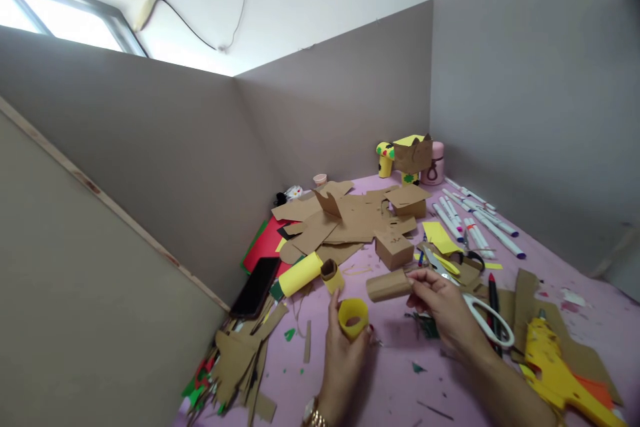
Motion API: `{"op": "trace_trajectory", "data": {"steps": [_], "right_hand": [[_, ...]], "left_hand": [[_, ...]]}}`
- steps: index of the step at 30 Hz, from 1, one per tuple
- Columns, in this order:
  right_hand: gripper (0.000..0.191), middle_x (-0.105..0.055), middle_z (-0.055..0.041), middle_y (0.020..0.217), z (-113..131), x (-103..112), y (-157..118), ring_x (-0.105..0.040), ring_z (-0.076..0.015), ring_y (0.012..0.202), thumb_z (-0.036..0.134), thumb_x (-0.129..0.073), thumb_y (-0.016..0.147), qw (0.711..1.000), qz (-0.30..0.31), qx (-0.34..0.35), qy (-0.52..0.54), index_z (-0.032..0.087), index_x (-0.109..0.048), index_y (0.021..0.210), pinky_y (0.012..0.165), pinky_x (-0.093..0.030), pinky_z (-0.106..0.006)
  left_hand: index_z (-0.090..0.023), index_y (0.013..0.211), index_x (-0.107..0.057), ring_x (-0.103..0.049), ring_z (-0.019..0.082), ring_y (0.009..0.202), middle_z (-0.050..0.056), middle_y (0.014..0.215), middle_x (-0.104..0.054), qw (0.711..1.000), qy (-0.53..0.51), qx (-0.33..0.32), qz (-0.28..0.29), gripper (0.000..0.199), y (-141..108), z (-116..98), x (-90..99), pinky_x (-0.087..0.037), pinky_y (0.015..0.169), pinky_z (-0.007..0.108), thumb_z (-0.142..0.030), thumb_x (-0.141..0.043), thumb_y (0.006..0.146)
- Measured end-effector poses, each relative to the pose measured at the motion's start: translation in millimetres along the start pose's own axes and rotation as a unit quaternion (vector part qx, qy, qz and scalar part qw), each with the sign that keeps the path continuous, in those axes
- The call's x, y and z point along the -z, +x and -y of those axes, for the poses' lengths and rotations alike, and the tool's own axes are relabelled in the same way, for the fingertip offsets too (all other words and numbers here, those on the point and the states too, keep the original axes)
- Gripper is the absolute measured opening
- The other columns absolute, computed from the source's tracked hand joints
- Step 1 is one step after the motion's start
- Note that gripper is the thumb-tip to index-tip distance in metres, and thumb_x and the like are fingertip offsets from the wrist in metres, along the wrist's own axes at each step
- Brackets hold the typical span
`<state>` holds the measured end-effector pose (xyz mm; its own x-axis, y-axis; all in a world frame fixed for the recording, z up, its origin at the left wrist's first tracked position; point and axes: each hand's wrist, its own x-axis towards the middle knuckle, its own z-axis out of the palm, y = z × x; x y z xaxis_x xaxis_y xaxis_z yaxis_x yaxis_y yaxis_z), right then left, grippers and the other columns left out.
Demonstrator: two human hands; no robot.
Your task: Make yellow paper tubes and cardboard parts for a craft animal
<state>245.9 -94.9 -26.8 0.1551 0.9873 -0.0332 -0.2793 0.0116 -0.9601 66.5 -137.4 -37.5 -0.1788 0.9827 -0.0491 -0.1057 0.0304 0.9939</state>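
Note:
My left hand [344, 353] is closed around a short yellow paper tube [353, 318], its round opening facing up. A rolled brown cardboard tube [388, 285] is pinched at its right end by my right hand [440, 303]. The two tubes are apart, the brown one above and to the right. Just beyond my left fingers stands a small yellow tube lined with cardboard [332, 276]. Beside it lies a longer yellow roll [301, 274] with a green end. White-handled scissors [480, 313] lie by my right wrist, partly covered by the hand.
Cardboard sheets [350, 217] and a small cardboard box [394, 249] lie at the back. Markers [493, 223] spread to the right, and a yellow glue gun [547, 367] lies at front right. A phone [257, 287] and cardboard scraps [240, 357] are on the left. Grey partitions [340, 113] surround the table.

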Motion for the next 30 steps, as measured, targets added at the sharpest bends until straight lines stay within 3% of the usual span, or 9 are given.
{"op": "trace_trajectory", "data": {"steps": [4, 8, 12, 16, 23, 30], "right_hand": [[0.022, -0.053, 0.0069, 0.049, -1, 2, 2, -0.050, -0.0093, 0.040, 0.034, -0.069, 0.065, 0.994, -0.046, -0.028, 0.099, 0.019, -0.057, 0.075, 0.037, -0.033, -0.018], [0.027, -0.054, 0.0075, 0.054, -2, 5, 5, -0.048, -0.0076, 0.039, 0.033, -0.073, 0.060, 0.981, -0.088, -0.031, 0.171, 0.020, -0.057, 0.077, 0.034, -0.034, -0.017], [0.029, -0.058, 0.0081, 0.058, -3, 6, 7, -0.049, -0.0042, 0.039, 0.029, -0.077, 0.054, 0.971, -0.104, -0.037, 0.211, 0.019, -0.059, 0.074, 0.034, -0.037, -0.013], [0.029, -0.059, 0.0084, 0.056, -3, 4, 6, -0.049, -0.0038, 0.038, 0.026, -0.079, 0.052, 0.968, -0.101, -0.046, 0.224, 0.018, -0.060, 0.072, 0.034, -0.039, -0.011], [0.033, -0.058, 0.0087, 0.054, -3, 0, 5, -0.048, -0.0030, 0.037, 0.030, -0.080, 0.052, 0.969, -0.095, -0.054, 0.220, 0.015, -0.061, 0.075, 0.033, -0.037, -0.010], [0.034, -0.053, 0.0102, 0.050, -5, 0, 7, -0.046, -0.0028, 0.038, 0.035, -0.076, 0.058, 0.978, -0.111, -0.036, 0.175, 0.017, -0.057, 0.079, 0.036, -0.033, -0.009]], "left_hand": [[-0.024, 0.139, -0.027, -0.055, 0.021, 0.106, 0.012, 0.131, -0.049, 0.990, 0.105, -0.079, 0.055, 0.074, 9, 5, -2.0, -0.041, 0.094, 0.032, -0.017, -0.064, 0.075], [-0.022, 0.140, -0.026, -0.045, 0.023, 0.121, 0.012, 0.136, -0.046, 0.974, 0.157, -0.142, 0.077, 0.077, 30, 5, -19.1, -0.033, 0.102, 0.034, -0.015, -0.063, 0.074], [-0.021, 0.141, -0.023, -0.042, 0.023, 0.125, 0.011, 0.136, -0.046, 0.969, 0.170, -0.163, 0.081, 0.082, 58, 3, -38.2, -0.031, 0.105, 0.034, -0.012, -0.063, 0.071], [-0.021, 0.141, -0.025, -0.036, 0.021, 0.130, 0.010, 0.140, -0.043, 0.962, 0.188, -0.182, 0.077, 0.079, 71, 11, -45.5, -0.024, 0.109, 0.033, -0.009, -0.060, 0.071], [-0.014, 0.141, -0.023, -0.022, 0.022, 0.138, 0.014, 0.149, -0.029, 0.951, 0.232, -0.194, 0.058, 0.074, 62, 28, -37.2, -0.016, 0.113, 0.034, -0.020, -0.058, 0.077], [-0.017, 0.143, -0.012, -0.010, 0.021, 0.141, 0.014, 0.153, -0.014, 0.917, 0.321, -0.232, 0.042, 0.069, 38, 25, -28.3, -0.014, 0.114, 0.041, -0.028, -0.049, 0.086]]}}
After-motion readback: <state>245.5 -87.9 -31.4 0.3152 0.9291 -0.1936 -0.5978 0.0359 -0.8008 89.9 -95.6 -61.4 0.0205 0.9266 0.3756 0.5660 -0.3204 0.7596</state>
